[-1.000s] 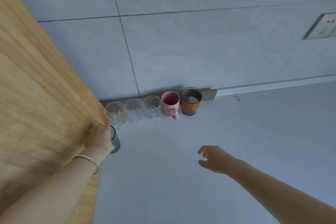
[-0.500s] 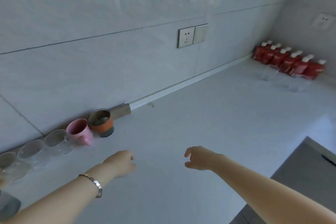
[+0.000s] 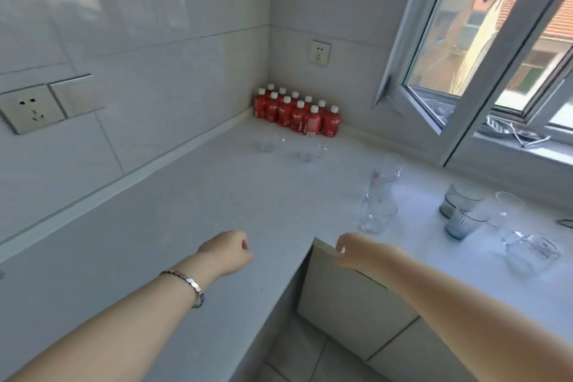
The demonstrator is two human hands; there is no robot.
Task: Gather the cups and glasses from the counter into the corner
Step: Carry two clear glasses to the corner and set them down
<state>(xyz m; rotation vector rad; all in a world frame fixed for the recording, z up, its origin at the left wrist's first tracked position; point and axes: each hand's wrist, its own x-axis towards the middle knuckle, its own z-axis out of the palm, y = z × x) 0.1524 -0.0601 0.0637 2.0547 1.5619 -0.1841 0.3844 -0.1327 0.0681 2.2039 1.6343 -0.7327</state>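
Several clear glasses stand scattered on the pale L-shaped counter (image 3: 217, 195). Two clear glasses (image 3: 266, 141) (image 3: 307, 152) sit near the far corner. A tall clear glass (image 3: 383, 180) and a short one (image 3: 376, 217) stand just beyond my right hand. Two blue-grey tumblers (image 3: 462, 198) (image 3: 463, 222) and more clear glasses (image 3: 527, 250) are at the right under the window. My left hand (image 3: 228, 253), with a bracelet on the wrist, is loosely curled and holds nothing. My right hand (image 3: 356, 250) hovers over the counter's inner corner, fingers curled, nothing in it.
A pack of red bottles with white caps (image 3: 296, 112) fills the far corner. An open window frame (image 3: 434, 77) swings in over the right counter. Wall sockets (image 3: 31, 108) (image 3: 319, 53) are on the tiled walls. Cabinet fronts (image 3: 356, 304) lie below the counter edge.
My view has swung right, away from the row of cups by the wooden panel, to the window corner. My left hand let go of the grey cup and both hands came forward.
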